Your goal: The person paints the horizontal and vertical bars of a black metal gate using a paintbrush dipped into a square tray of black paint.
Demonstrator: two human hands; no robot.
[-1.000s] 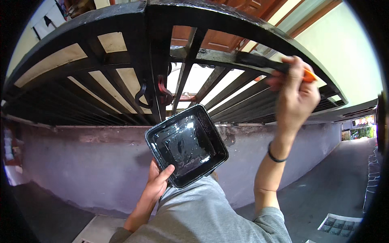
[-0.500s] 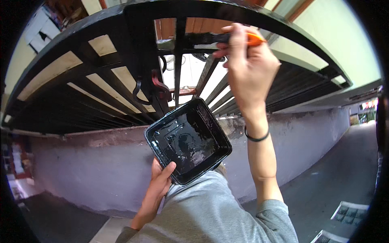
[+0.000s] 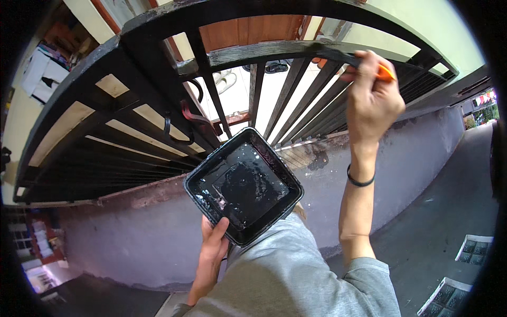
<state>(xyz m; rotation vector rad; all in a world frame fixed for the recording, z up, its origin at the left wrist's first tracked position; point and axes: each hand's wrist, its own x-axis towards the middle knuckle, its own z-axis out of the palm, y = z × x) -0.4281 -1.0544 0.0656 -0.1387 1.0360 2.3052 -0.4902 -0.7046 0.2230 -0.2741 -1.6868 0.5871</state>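
My left hand (image 3: 214, 240) holds a square black tub (image 3: 266, 219) by its near left corner, thumb over the rim. Wet, glossy black paint (image 3: 243, 182) coats its bottom. My right hand (image 3: 376, 103) is closed around a paintbrush (image 3: 386, 73) with an orange handle. Its dark bristle end points left and lies at the upper curved rail (image 3: 253, 54) of a black metal gate (image 3: 158, 31). Left of the brush that rail looks grey and worn, while the gate's top bar looks dark black. A black band circles my right wrist.
Curved latch handles (image 3: 195, 113) stick out from the gate's middle. Below runs a low grey-purple wall (image 3: 127, 238). Behind the bars are sandals (image 3: 227, 82) on a pale floor and a brown wooden door (image 3: 253, 33). Block-patterned panels (image 3: 446, 300) lie on the dark ground at right.
My right hand has moved the paintbrush rightward along the rail. The view has shifted, so more of the gate's left side shows. My left hand still holds the tub in nearly the same place.
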